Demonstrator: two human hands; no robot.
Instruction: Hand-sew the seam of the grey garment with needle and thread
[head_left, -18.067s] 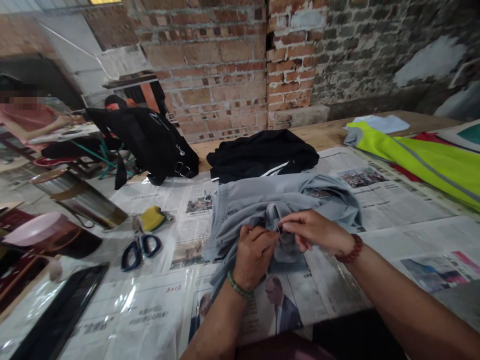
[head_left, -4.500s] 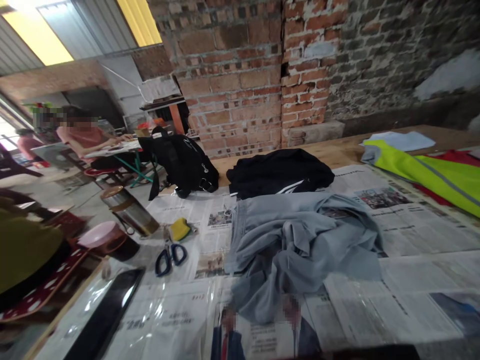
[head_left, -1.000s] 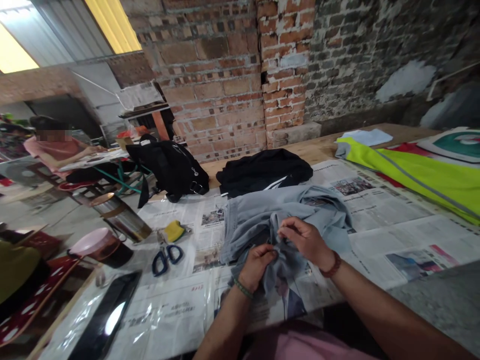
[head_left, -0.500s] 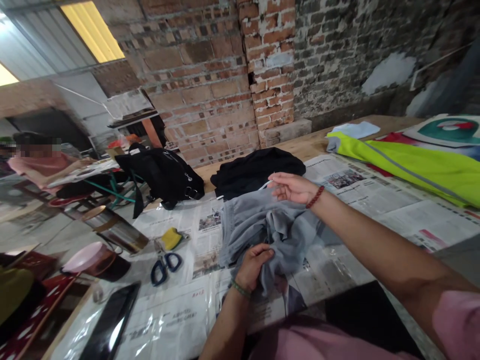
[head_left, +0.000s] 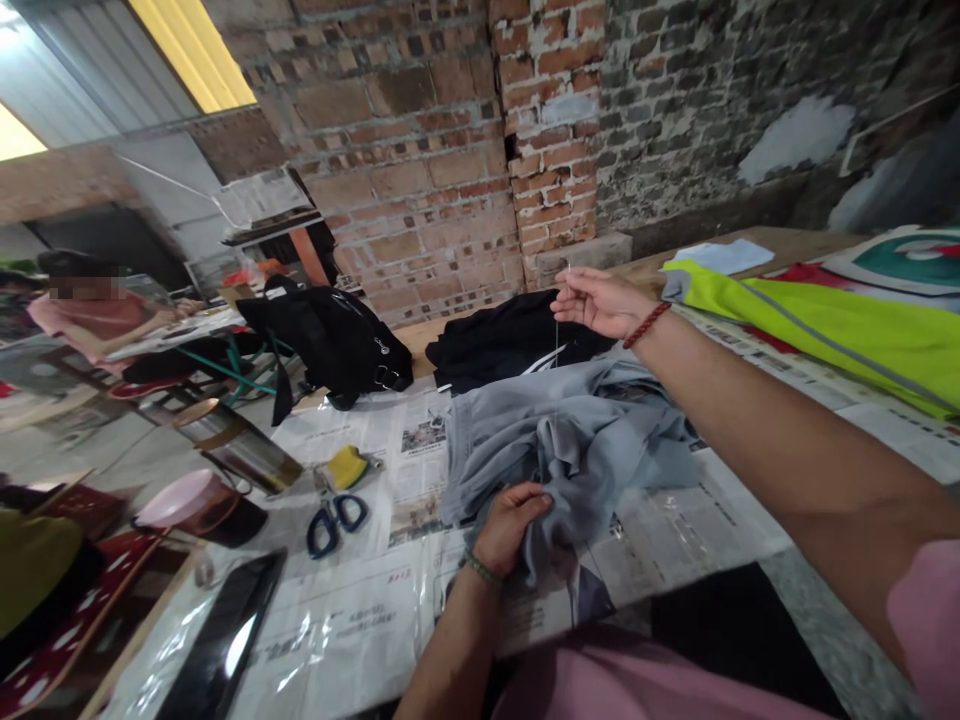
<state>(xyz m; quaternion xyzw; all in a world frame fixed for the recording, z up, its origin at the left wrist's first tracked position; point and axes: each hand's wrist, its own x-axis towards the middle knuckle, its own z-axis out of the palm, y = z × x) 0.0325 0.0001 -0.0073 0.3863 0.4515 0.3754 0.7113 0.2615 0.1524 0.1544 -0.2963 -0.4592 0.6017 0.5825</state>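
Note:
A crumpled grey garment (head_left: pixel 600 440) lies on the newspaper-covered table in front of me. My left hand (head_left: pixel 514 520) is closed on a gathered fold of it, thumb on top. Raised above the cloth, my right hand (head_left: pixel 596 300) pinches a thin needle (head_left: pixel 568 268), whose tip pokes up past the fingers. From that hand a fine pale thread (head_left: pixel 556 350) runs taut down to the grey fabric. Behind the garment sits a folded black garment (head_left: pixel 502 340) with white stripes.
Scissors (head_left: pixel 336 522) with dark blue handles lie at left, beside a yellow object (head_left: pixel 349 467). A steel flask (head_left: pixel 240 445), a pink-lidded cup (head_left: pixel 202 510), a phone (head_left: pixel 225 640) and a black bag (head_left: pixel 330 345) stand around. Neon-yellow fabric (head_left: pixel 840 325) lies right. Another person (head_left: pixel 97 310) sits far left.
My right hand has risen away from the grey garment, drawing the thread up straight. The left hand keeps its hold on the cloth. The view has shifted slightly.

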